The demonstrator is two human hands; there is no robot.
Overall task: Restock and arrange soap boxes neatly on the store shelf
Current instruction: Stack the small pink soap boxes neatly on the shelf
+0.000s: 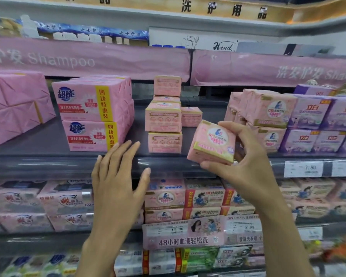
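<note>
My right hand [248, 162] grips a small pink soap box [213, 142], tilted, just in front of the dark shelf [48, 140]. Behind it to the left stands a stack of small pink soap boxes [164, 124], with one more box [191, 116] further back. To the right lie pink soap packs [268, 112] of the same brand. My left hand [118, 176] hovers with straight fingers in front of the shelf edge, holding nothing, just right of two large pink soap packs [94, 114].
Purple soap packs [316, 124] fill the shelf's right end and big pink wrapped packs [14, 108] the left. A price tag [303, 168] hangs on the shelf edge. The lower shelf holds more pink soap packs [188, 196]. A pink Shampoo banner [88, 58] fronts the shelf above.
</note>
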